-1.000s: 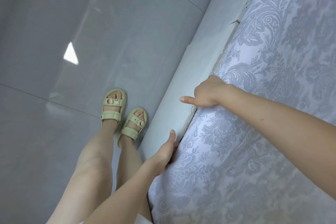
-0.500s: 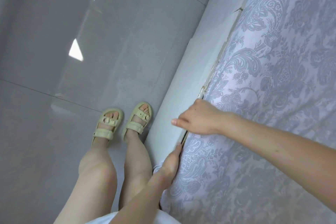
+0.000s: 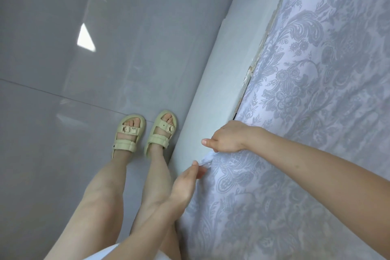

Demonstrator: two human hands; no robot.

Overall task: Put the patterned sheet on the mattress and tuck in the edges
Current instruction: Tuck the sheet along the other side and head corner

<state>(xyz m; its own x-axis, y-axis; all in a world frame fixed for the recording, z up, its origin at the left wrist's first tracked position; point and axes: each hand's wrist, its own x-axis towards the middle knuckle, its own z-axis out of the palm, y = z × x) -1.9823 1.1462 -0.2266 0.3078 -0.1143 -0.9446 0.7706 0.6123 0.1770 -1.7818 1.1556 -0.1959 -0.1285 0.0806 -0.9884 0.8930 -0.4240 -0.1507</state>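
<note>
Cotton-looking white edge of the patterned sheet (image 3: 295, 122) is bunched into a small fold right where my two hands meet, at the seam between bed and frame. My right hand (image 3: 229, 137) sits curled on top of that seam, thumb sticking out toward the floor side, the other fingers folded down over the sheet's edge and closed on it; I can't see the fingertips themselves, as they are hidden under the hand. My left hand (image 3: 185, 183) comes up from below, just beside the right one but not touching it, with the thumb and first fingers pinching the loose white fold of fabric that pokes out there. From that fold the sheet spreads away to the right, pale with a grey floral and paisley print, lying over the mattress and filling the whole right side of the view with a few soft creases. Along its left border I see a narrow dark gap, and beyond the gap the plain white bed frame (image 3: 221, 74) runs diagonally from bottom centre to the top right. Just beside the frame, my feet stand on the floor in pale green sandals (image 3: 143, 133), toes pointing up the view, bare legs below them. Grey glossy floor tiles (image 3: 73, 112) take up the left half, with bright reflections on them.
</note>
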